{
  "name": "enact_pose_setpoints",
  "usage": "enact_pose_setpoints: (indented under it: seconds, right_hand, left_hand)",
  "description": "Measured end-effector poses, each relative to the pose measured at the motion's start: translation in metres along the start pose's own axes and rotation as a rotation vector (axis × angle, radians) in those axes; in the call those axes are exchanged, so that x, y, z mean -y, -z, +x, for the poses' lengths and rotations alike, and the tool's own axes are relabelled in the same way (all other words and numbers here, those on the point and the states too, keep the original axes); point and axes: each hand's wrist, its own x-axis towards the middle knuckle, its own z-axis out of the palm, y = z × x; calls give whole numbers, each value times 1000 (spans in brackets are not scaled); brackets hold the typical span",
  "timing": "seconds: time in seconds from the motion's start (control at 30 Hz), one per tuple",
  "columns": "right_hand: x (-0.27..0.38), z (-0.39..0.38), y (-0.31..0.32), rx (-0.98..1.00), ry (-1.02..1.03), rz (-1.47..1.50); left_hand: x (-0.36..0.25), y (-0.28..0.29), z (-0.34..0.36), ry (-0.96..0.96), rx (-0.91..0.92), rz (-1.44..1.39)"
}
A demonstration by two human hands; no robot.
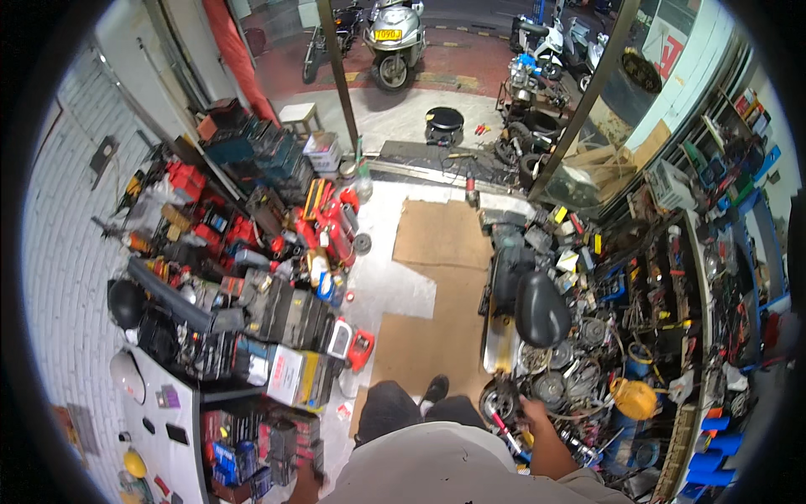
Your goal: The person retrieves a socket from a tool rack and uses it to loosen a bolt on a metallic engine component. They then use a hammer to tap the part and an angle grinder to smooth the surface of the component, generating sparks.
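Observation:
Low at the right, my right hand (531, 412) hangs beside a dark small wheel (500, 398) and a pink-and-white rod-shaped thing (504, 430). Its fingers are too small and blurred to read, and I cannot tell whether it touches either one. My left hand (310, 482) is at the lower edge, close to several stacked grey and red boxes (294, 441). That hand is dark and smeared, so its fingers do not show. Past my right hand lies a black motorcycle seat (541, 309) on a heap of round metal parts (554, 388).
Flattened cardboard (437, 344) covers the floor ahead of my feet. Batteries and boxes (290, 319) line the left side, with a red jug (360, 349) at their edge. A yellow round object (634, 399) sits at right. Beyond the doorway stand a black round stool (445, 123) and a silver scooter (395, 42).

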Motion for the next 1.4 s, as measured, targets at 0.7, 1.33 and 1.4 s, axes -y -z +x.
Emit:
enact_pose_setpoints:
  seconds: [0.7,1.33,1.4]
  right_hand:
    - [446,138,-147,-47,-305,179]
    - [1185,421,-214,-195,415,219]
    - [1255,434,-223,-273,416,321]
  left_hand:
    - [-615,247,776,188,-32,-1088]
    - [-864,214,1182,415,137,-849]
    - [-902,224,1258,374,109,-650]
